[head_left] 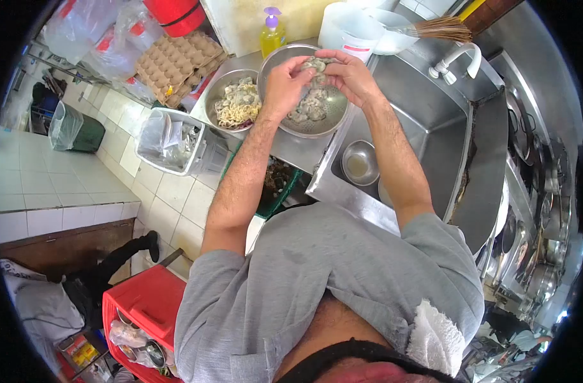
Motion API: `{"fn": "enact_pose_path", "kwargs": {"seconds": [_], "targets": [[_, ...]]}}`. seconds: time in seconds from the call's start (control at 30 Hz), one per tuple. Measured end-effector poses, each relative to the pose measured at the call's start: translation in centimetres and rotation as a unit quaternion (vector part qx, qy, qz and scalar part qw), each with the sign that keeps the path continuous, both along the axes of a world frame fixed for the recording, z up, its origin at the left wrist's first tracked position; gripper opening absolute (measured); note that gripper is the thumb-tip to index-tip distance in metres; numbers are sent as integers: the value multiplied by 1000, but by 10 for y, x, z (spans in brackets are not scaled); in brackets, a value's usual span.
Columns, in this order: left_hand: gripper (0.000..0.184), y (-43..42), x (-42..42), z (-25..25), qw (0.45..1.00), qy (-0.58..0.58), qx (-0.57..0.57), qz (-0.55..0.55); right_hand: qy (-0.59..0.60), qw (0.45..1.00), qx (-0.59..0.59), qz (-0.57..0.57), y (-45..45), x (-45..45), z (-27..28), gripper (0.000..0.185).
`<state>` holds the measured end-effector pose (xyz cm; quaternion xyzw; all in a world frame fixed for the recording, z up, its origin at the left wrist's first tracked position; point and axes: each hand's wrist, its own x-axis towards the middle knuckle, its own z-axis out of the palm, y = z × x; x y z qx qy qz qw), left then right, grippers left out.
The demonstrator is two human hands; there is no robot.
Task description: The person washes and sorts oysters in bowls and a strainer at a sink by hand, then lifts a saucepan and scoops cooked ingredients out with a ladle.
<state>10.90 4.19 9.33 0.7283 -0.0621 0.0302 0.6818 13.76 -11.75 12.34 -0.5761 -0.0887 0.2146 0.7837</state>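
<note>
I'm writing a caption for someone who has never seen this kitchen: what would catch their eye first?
Probably the two bare hands, left and right, holding a greyish, wet-looking piece over a perforated steel bowl beside the sink. Next might come the bright red container at lower left, and the yellow soap bottle with its purple pump, behind the bowls.

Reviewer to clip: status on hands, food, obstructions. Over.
Left hand and right hand both fingering greyish food. Position: above metal bowl. Nothing visibly blocking.
</note>
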Motion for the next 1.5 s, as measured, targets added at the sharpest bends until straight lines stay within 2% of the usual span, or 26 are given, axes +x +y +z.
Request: {"fn": "enact_pose_path", "kwargs": {"seconds": [0.07, 0.13, 0.17, 0.23, 0.37, 0.43, 0.47, 0.53, 0.67, 0.73, 0.87, 0.93, 0.97, 1.03, 1.17, 1.23, 1.37, 1.47, 1.5], "targets": [[30, 0, 2, -3, 1000, -1, -5, 19, 12, 999, 37, 6, 0, -1, -4, 29], [25, 0, -3, 6, 998, 10, 11, 61, -42, 999, -8, -15, 1, 1, -19, 29], [25, 0, -1, 1, 998, 10, 12, 61, -43, 999, -8, -16, 0, 2, -24, 29], [25, 0, 3, -8, 996, 22, -79, 43, -4, 998, -2, -55, 0, 3, -27, 28], [32, -2, 0, -12, 996, 9, -92, 16, 24, 997, 40, -66, -3, 11, -42, 26], [44, -4, -4, -8, 998, -11, -55, 7, 35, 994, 52, -93, 0, 7, -36, 24], [44, -4, -6, -5, 998, -10, -55, 7, 35, 994, 52, -93, 0, 6, -36, 24], [46, -5, -8, 3, 994, -43, 97, -4, 10, 997, 1, -83, 1, 6, -34, 24], [41, -3, -1, 4, 991, 12, 133, 20, 9, 998, 18, -64, 2, 0, -28, 27], [30, -1, 1, -2, 998, 24, 30, 46, -95, 992, -74, -28, -2, 0, -32, 25], [24, -2, 4, -6, 997, 50, -57, 6, -84, 990, -101, -50, -1, -1, -25, 24], [16, -5, 5, -8, 981, 62, -182, 2, -68, 992, -68, -86, 1, 2, -25, 21], [16, -5, 6, -9, 981, 62, -183, 2, -69, 992, -68, -85, 1, 2, -25, 21], [17, -5, 5, -5, 957, 80, -277, -26, -53, 990, -69, -108, 2, 3, -25, 22], [19, -1, 4, -2, 955, 89, -281, -29, -79, 989, -64, -108, 6, 3, -23, 23], [26, 0, 4, -1, 982, 77, -166, -40, -125, 983, -108, -85, 7, 5, -20, 23], [25, 4, 6, -3, 980, 76, -185, -23, -113, 987, -76, -91, 12, 7, -12, 22], [24, 8, 6, -5, 965, 90, -246, -17, -92, 986, -99, -98, 17, 8, -5, 24], [23, 9, 4, -2, 965, 78, -251, -3, -134, 978, -129, -94, 20, 8, -1, 25]]}}
